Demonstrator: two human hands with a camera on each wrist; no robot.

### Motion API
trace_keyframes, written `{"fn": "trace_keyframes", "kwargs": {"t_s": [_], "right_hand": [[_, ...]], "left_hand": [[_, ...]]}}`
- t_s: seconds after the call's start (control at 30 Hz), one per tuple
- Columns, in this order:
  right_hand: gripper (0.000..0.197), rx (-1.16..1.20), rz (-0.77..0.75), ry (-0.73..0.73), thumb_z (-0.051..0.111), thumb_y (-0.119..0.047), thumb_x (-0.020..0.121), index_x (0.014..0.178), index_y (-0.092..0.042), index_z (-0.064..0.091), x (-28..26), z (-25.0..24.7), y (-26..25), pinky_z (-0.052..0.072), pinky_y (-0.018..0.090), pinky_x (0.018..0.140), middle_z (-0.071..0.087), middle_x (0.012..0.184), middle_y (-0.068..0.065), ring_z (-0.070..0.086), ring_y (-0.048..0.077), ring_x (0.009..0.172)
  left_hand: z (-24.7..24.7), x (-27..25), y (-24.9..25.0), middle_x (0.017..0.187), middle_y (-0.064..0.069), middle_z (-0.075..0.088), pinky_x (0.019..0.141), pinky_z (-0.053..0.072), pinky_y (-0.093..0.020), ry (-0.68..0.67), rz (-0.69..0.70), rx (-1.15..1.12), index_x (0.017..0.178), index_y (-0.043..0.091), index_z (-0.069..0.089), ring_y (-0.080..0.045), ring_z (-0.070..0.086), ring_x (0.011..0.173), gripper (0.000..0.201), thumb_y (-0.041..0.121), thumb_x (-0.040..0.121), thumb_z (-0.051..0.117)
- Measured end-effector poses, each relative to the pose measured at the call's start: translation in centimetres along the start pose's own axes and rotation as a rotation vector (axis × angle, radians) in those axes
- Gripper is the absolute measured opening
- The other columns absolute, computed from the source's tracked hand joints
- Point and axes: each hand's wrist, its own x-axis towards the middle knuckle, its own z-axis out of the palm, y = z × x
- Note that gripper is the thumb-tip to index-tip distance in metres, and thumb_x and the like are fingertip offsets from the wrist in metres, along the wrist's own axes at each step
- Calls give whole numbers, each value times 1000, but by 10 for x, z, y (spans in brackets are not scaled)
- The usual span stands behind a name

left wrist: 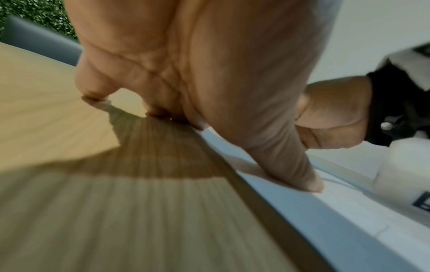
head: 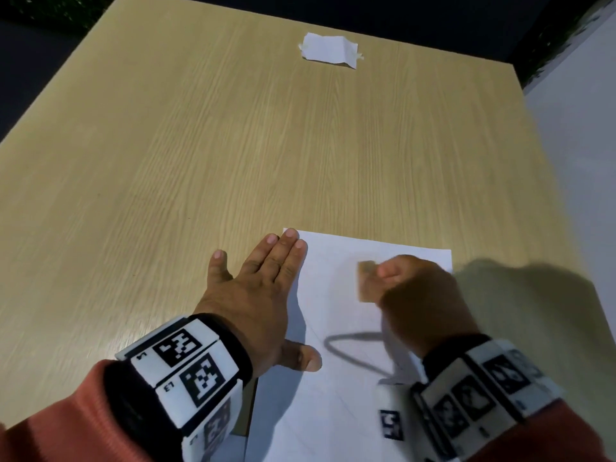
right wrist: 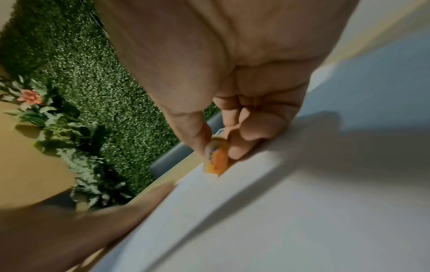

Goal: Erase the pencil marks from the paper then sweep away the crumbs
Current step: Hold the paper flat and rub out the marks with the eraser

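Paper [head: 336,395] lies at the table's [head: 200,145] near edge; the left hand [head: 256,295], spread flat, presses its left border, while the right hand [head: 423,295] pinches an orange eraser [right wrist: 216,158] against the sheet above a dark pencil mark [head: 350,345].

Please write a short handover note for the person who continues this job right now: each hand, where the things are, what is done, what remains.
Left hand: flat, fingers straight, pressing the left edge of the paper onto the wooden table.
Right hand: thumb and fingers pinch the orange eraser, its grip low on the paper's upper part.
Done: cannot tell how much is erased; the picture is blurred.
Left: a dark curved pencil mark remains in the middle of the sheet. Erase it, then sweep away the crumbs; none are visible yet.
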Motion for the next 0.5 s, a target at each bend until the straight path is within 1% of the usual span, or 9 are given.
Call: {"fn": "trace_keyframes", "kwargs": {"t_s": [0.07, 0.1, 0.13, 0.2, 0.27, 0.3, 0.33, 0.4, 0.5], "right_hand": [[43, -50, -15, 65, 54, -36, 90, 62, -5, 63, 0, -11, 10, 35, 29, 65, 65, 72, 8, 52, 25, 68], [43, -19, -36, 72, 55, -37, 90, 61, -6, 63, -2, -9, 7, 36, 28, 65, 65, 69, 7, 52, 24, 67], [40, 47, -56, 38, 57, -38, 88, 63, -7, 64, -2, -2, 0, 39, 27, 68, 65, 69, 5, 54, 23, 68], [35, 146, -60, -84, 58, -45, 86, 72, -13, 63, -7, 18, -21, 48, 28, 77, 68, 71, -2, 62, 18, 75], [35, 120, -93, -97, 53, -50, 87, 80, -17, 64, -11, 31, -29, 50, 29, 81, 71, 78, -4, 64, 16, 81], [35, 99, -89, -69, 52, -50, 88, 83, -17, 65, -9, 29, -26, 50, 28, 81, 71, 81, -2, 64, 18, 83], [36, 78, -75, -31, 53, -47, 88, 84, -14, 66, -7, 22, -19, 48, 28, 80, 71, 83, 0, 63, 21, 84], [35, 32, -33, 17, 56, -40, 88, 80, -8, 68, -5, 3, 5, 46, 31, 77, 71, 82, 8, 63, 27, 84], [34, -34, 35, 35, 57, -33, 84, 65, -6, 67, -7, -23, 27, 46, 32, 61, 65, 63, 13, 61, 27, 65]], "left_hand": [[1, 0, -1, 136, 7, -54, 111, -3, -62, 3, -2, 3, 132, 20, -47, -11, -38, 134, 130, 94, 59, 33], [1, 0, 0, 136, 7, -54, 111, -2, -62, 0, -3, 2, 132, 20, -47, -11, -38, 133, 131, 94, 59, 33], [1, 0, 0, 136, 7, -54, 111, -2, -62, -1, -4, 2, 131, 20, -47, -12, -39, 133, 131, 94, 59, 33], [-1, 0, 1, 135, 7, -55, 111, -2, -62, -5, -10, 6, 131, 20, -47, -12, -40, 133, 132, 94, 59, 35], [-2, 0, 2, 135, 7, -55, 111, -2, -61, -13, -17, 19, 131, 20, -47, -12, -40, 132, 132, 93, 59, 35], [-2, 0, 2, 136, 7, -55, 112, -2, -61, -12, -18, 22, 131, 20, -47, -11, -39, 132, 132, 94, 58, 34], [-2, 0, 1, 136, 8, -55, 112, -2, -61, -10, -16, 18, 131, 20, -48, -11, -39, 133, 132, 94, 58, 33], [-1, 0, 0, 136, 8, -54, 112, -2, -61, -6, -7, -3, 131, 21, -47, -10, -39, 133, 132, 94, 58, 33], [1, 0, -1, 136, 7, -54, 111, -2, -61, 5, -2, -1, 132, 20, -47, -11, -38, 134, 132, 94, 58, 33]]}}
